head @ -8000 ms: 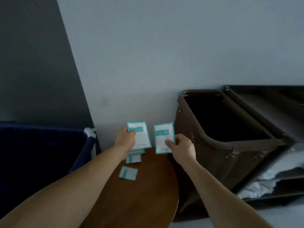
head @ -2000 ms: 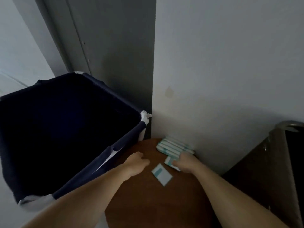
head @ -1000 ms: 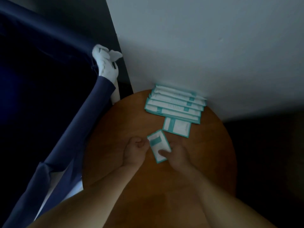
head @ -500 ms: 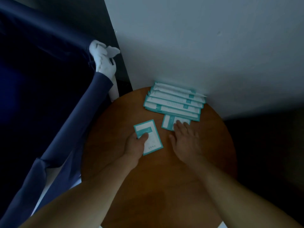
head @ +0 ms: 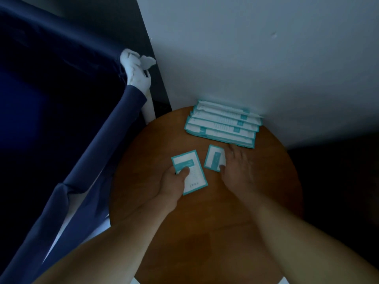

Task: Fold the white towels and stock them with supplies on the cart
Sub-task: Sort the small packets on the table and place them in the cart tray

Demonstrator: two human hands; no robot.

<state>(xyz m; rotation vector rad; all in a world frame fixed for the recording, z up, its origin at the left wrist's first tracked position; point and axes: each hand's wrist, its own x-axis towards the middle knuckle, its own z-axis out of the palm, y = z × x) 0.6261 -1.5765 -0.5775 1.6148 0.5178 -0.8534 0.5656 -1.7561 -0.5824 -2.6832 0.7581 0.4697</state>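
left hand [head: 174, 182] pinches the larger teal-edged packet [head: 191, 171] at the middle of the round wooden table [head: 205, 232], thumb on top. right hand [head: 236, 170] curls over the smaller packet [head: 213, 160] just beside it, thumb and fingers gripping its edges. the stack of long packets [head: 222, 125] lies against the wall [head: 266, 58], with the navy laundry bin [head: 61, 119] off to the left.

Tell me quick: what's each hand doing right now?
Left hand: pinching the large packet, thumb on top.
Right hand: gripping the small packet by its edge.
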